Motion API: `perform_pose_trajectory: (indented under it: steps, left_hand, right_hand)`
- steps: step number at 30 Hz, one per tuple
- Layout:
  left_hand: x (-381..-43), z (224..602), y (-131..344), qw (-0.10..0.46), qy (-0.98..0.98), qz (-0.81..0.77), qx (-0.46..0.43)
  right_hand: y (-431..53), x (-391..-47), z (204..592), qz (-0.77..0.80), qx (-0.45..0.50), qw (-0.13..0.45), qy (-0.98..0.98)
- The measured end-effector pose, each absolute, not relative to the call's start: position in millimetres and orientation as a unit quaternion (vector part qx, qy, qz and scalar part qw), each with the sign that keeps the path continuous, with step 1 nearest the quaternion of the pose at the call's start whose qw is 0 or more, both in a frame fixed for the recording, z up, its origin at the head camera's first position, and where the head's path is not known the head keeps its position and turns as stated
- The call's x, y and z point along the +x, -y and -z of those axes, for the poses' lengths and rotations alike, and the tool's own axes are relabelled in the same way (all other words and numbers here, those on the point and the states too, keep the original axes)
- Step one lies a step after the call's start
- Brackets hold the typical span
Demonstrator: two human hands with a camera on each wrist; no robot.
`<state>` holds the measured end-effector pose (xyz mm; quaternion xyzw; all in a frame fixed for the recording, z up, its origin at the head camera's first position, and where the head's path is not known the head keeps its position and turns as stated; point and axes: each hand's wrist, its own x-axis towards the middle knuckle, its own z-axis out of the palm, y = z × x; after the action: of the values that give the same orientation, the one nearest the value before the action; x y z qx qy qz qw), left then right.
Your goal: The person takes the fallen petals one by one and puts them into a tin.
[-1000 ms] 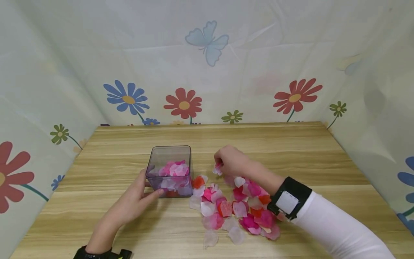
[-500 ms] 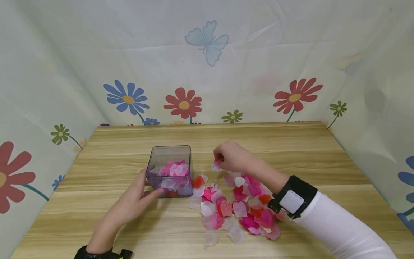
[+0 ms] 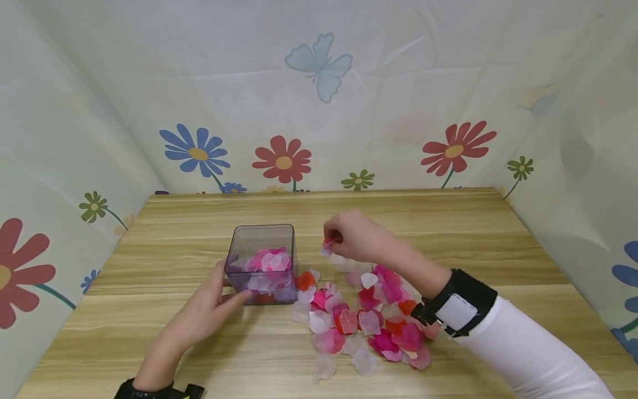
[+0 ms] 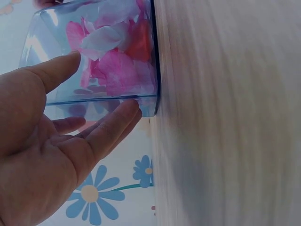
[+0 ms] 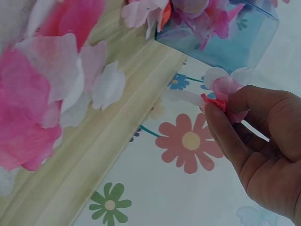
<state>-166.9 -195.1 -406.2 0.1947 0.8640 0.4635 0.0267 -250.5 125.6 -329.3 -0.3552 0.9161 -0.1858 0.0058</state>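
Observation:
A clear square plastic box [image 3: 238,244], partly filled with pink, white and red petals [image 3: 271,260], stands left of centre on the table. My left hand [image 3: 201,313] touches its near left corner, thumb against the front face and nearly straight fingers along the left side, as the left wrist view shows too. To the right of the box, my right hand [image 3: 364,238] is raised over the table and pinches a few pink and white petals [image 5: 225,92] between thumb and fingers. Below those fingertips a pale petal [image 5: 183,97] appears blurred; whether it is held I cannot tell.
A loose pile of artificial petals [image 3: 369,321] in pink, white and red spreads over the wooden table [image 3: 239,354], right of the box. Some of it lies against the box's right side. A flower-printed cloth [image 3: 389,100] rises behind the table and at both sides.
My right hand has lifted slightly and shifted a little left, the petals still pinched in it. The left hand and the box have stayed put.

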Motion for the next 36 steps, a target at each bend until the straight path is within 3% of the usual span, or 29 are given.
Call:
perform_pose_trajectory:
  steps: [17, 29, 36]
  left_hand:
    - [-167.2, 407.6, 195.5, 0.022, -0.861, -0.465, 0.204]
    - [-167.7, 408.1, 195.5, 0.037, -0.86, -0.47, 0.195]
    - [-168.9, 408.1, 195.5, 0.031, -0.86, -0.469, 0.2]
  right_hand:
    - [-115.1, -241.6, 300.6, 0.251, -0.394, -0.06, -0.882]
    - [-96.8, -237.1, 289.4, 0.297, -0.439, -0.142, -0.836]
    - [-83.9, -233.3, 288.5, 0.319, -0.447, -0.144, -0.823]
